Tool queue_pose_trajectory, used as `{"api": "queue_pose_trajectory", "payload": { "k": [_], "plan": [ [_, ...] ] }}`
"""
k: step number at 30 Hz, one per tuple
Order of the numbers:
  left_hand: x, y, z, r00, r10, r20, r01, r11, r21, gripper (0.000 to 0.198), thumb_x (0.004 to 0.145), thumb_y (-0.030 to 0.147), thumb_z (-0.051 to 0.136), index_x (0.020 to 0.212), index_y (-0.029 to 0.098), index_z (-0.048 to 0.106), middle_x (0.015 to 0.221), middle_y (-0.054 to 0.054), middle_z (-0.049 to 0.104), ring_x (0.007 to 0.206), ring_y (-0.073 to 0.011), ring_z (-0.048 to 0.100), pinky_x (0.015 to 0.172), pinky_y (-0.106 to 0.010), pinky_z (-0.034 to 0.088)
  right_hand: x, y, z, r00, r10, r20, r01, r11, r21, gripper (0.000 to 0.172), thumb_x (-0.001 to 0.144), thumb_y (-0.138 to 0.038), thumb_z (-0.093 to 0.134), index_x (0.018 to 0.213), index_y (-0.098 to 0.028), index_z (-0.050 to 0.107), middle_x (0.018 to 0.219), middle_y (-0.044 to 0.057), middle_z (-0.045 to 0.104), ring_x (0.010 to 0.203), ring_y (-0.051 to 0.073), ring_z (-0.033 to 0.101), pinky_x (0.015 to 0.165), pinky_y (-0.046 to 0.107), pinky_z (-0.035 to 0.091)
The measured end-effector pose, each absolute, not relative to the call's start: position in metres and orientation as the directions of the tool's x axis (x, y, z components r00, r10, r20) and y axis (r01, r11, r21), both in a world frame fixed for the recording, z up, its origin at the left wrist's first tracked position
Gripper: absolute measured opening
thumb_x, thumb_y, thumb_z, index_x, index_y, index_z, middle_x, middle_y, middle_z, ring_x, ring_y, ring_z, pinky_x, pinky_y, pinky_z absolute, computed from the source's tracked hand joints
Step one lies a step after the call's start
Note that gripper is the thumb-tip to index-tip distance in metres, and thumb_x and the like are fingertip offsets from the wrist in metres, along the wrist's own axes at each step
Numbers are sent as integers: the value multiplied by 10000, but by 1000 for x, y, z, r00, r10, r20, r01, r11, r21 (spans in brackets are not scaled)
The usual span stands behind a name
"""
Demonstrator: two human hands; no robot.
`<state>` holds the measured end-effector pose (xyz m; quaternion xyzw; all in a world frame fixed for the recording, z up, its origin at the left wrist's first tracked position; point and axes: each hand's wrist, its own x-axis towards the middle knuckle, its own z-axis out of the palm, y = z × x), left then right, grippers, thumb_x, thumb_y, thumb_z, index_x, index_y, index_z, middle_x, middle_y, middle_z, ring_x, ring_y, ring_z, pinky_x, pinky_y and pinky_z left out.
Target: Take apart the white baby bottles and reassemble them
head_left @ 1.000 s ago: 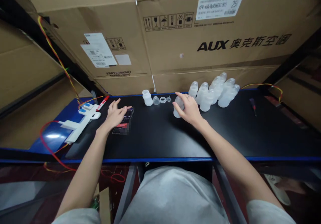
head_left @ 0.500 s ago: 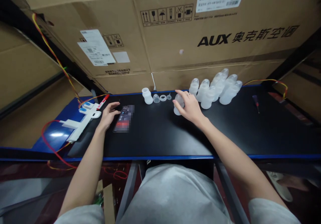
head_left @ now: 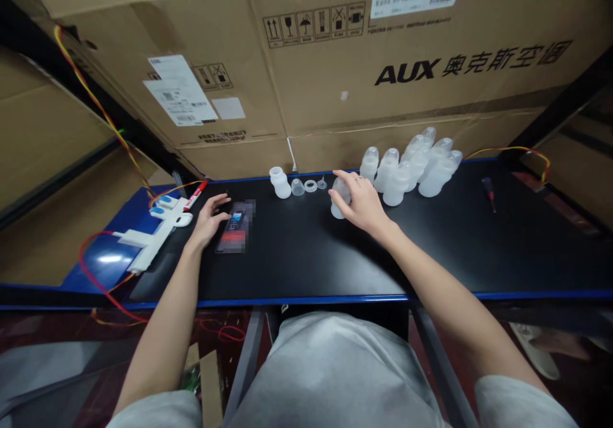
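My right hand (head_left: 360, 203) is curled around the upper part of a translucent baby bottle (head_left: 339, 206) that stands upright on the black tabletop. To its left lie a small clear part (head_left: 322, 184), a white ring (head_left: 311, 186) and a clear dome cap (head_left: 297, 187), beside an uncapped bottle (head_left: 280, 183). My left hand (head_left: 211, 218) rests on the table at the left edge of a phone (head_left: 235, 227), thumb and fingers apart, holding nothing. The phone's screen is lit and partly pixelated.
Several capped bottles (head_left: 416, 166) stand grouped to the right of my right hand. A screwdriver (head_left: 489, 195) lies farther right. On the left are a white power strip (head_left: 156, 243), a red marker (head_left: 196, 195) and loose cables. A large cardboard box (head_left: 325, 115) backs the table.
The picture on the phone's screen has changed. Both hands and the bottles keep their places; the camera view has shifted slightly.
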<state>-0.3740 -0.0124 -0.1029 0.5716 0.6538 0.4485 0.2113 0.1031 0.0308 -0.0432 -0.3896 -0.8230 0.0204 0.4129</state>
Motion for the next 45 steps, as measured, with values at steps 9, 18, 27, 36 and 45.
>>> {"api": "queue_pose_trajectory", "payload": {
  "k": [9,18,27,36,45],
  "plan": [
    [-381,-20,-98,-112,983,148,528,-67,847,826,705,293,720,1517,246,582,1542,-116,628,1539,-347,483,1340,-543,292,103,30,-41,-363,653,665,621,701,-351,448,1094,-437,529,1472,-199,570,1198,150,712,1030,339,680,925,474,526],
    [-386,-29,-91,22,1000,2,585,-15,811,1158,673,324,863,1703,346,333,1690,-109,466,1608,-363,381,1327,-542,330,103,30,-41,-365,655,661,621,701,-351,456,1098,-450,513,1478,-205,565,1198,154,707,1041,345,677,932,483,532],
    [-385,-26,-94,-15,1000,1,512,7,859,1037,705,282,672,1694,319,363,1669,-86,506,1531,-345,483,1253,-530,462,103,30,-42,-365,661,656,610,702,-368,458,1096,-447,523,1480,-202,560,1195,153,707,1049,343,681,949,487,532],
    [-382,-27,-90,-18,1000,-25,560,31,828,1061,659,296,737,1670,310,418,1686,-82,496,1613,-366,376,1361,-572,251,103,29,-42,-362,671,647,614,694,-375,467,1098,-449,527,1501,-213,544,1231,146,709,1077,335,693,976,485,546],
    [-395,-22,-98,-21,999,-41,622,45,782,993,695,389,786,1632,384,456,1713,-31,471,1624,-380,357,1358,-664,162,93,34,-62,-220,787,577,424,610,-670,670,1040,-559,634,1540,-203,366,1287,145,697,1118,294,710,1000,454,569]
  ]
}}
